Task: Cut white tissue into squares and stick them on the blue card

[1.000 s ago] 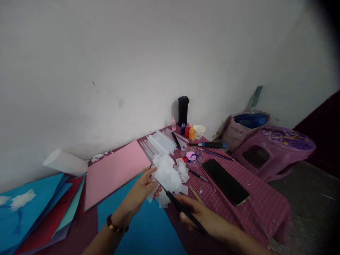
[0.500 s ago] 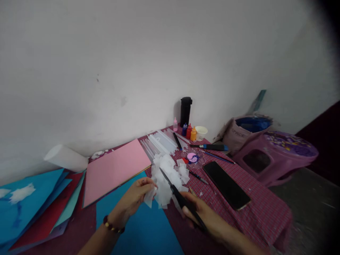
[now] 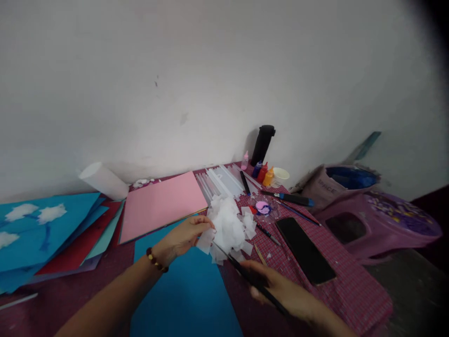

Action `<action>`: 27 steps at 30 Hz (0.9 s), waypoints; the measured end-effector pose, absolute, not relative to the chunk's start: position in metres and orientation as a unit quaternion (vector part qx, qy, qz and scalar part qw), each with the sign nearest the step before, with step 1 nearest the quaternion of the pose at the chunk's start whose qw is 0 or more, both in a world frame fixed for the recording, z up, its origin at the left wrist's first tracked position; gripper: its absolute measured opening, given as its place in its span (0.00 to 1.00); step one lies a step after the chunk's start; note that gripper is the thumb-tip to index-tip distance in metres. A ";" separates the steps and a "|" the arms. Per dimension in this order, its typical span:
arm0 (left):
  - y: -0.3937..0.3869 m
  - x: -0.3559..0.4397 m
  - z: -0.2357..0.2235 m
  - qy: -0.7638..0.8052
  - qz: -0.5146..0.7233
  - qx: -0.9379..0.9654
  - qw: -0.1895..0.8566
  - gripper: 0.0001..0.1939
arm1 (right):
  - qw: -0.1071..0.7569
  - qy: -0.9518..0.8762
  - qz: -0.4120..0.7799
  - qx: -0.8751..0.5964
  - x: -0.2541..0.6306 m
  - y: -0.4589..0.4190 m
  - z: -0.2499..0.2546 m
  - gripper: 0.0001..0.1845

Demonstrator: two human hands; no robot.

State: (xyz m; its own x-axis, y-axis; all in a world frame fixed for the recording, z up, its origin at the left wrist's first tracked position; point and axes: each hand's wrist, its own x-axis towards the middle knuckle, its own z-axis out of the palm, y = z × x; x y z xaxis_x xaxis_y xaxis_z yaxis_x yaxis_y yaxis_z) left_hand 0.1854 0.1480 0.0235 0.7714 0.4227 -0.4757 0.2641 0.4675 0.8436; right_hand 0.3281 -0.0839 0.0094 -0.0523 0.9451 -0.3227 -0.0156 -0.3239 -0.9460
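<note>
In the head view, my left hand, a beaded bracelet at its wrist, pinches a small piece of white tissue paper between thumb and fingers. My right hand is wrapped round black scissors, seen edge-on. Their narrow tip points up and left, close beside the held piece; whether it touches the paper I cannot tell. Just behind both hands lies a loose heap of cut white tissue pieces. Beneath my left hand is a blue sheet on the table.
A pink pad and white roll lie left, beside coloured sheets. Glue sticks, paint bottles, a black flask and a cutter lie behind. A phone and pink stool are right.
The view has shifted, so the table's things appear moved. The scissors' tip has dropped from over the heap to beside the tissue piece in my left hand. Both hands keep their hold.
</note>
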 end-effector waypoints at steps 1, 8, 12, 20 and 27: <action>0.147 0.186 0.024 0.337 0.044 0.515 0.787 0.11 | 0.397 -0.418 0.593 -0.562 0.329 -0.082 0.011 0.36; 0.142 0.193 0.025 0.302 0.027 0.535 0.788 0.09 | 0.392 -0.387 0.613 -0.566 0.330 -0.075 0.008 0.35; 0.141 0.197 0.024 0.290 0.020 0.534 0.794 0.07 | 0.416 -0.378 0.612 -0.556 0.330 -0.074 -0.001 0.33; 0.143 0.205 0.027 0.270 0.016 0.536 0.800 0.08 | 0.438 -0.387 0.580 -0.567 0.333 -0.073 0.003 0.28; 0.145 0.213 0.026 0.283 0.004 0.518 0.807 0.10 | 0.431 -0.377 0.571 -0.589 0.333 -0.073 0.001 0.29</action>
